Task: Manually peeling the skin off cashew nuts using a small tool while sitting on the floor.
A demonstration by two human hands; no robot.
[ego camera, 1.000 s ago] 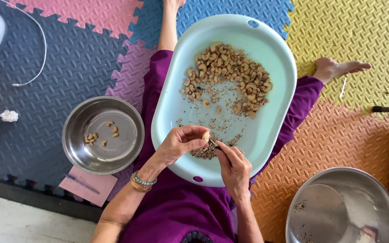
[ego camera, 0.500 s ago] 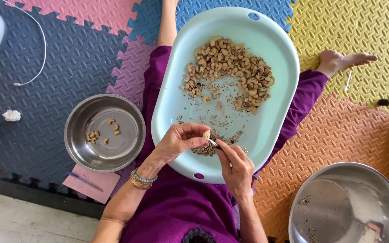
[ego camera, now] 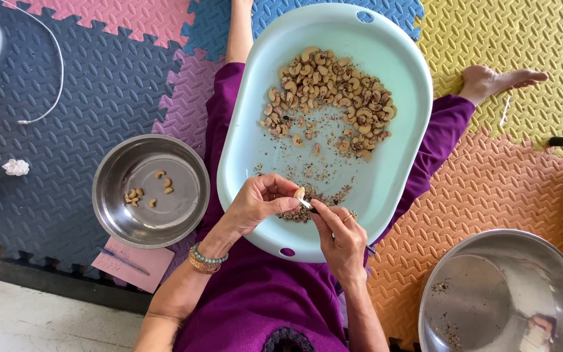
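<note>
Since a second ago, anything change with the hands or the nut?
Little. The left hand keeps its pinch on the same cashew, and the right hand keeps the small blade against it; both sit slightly higher in frame. The tray and bowls appear shifted too, which suggests head movement. Nothing was picked up or dropped. The cashews in the left bowl are unchanged.

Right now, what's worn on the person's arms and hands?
Both forearms are bare, no sleeves showing. The left hand has two bracelets at its wrist: teal beads and a gold bangle. The right hand wears a ring.
</note>
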